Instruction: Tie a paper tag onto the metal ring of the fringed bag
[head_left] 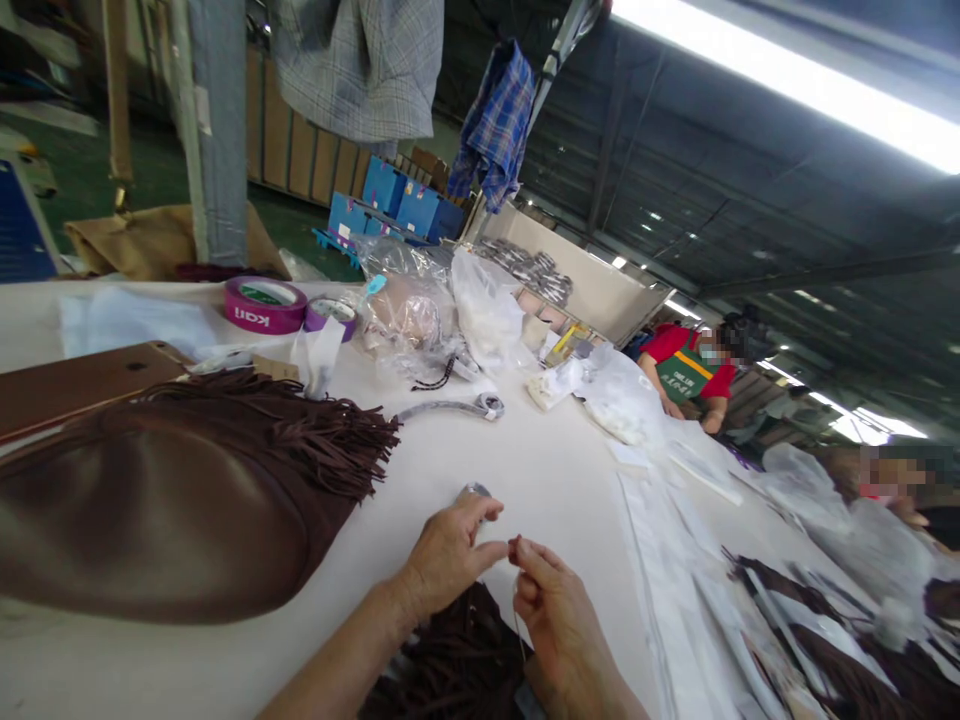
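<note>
My right hand [555,615] is closed in a pinch on a small reddish-brown piece [514,546], too small to name surely. A thin pale thread [517,622] runs down beside those fingers. My left hand [448,552] faces it, thumb and forefinger apart, the thumb tip close to the pinched piece. Just past the left fingers shows part of a small grey round thing [477,489]; whether they touch it I cannot tell. Dark brown fringed material [457,665] lies below both hands, partly covered by the forearms. To the left rests a large brown leather bag [157,510] with fringe.
Beyond the hands are a metal-ended strap [450,408], purple tape rolls [264,305] and clear plastic bags [409,310]. A brown phone case [82,385] lies behind the leather bag. White strips [675,580] and more fringed pieces [817,630] cover the right side, where co-workers [690,365] sit.
</note>
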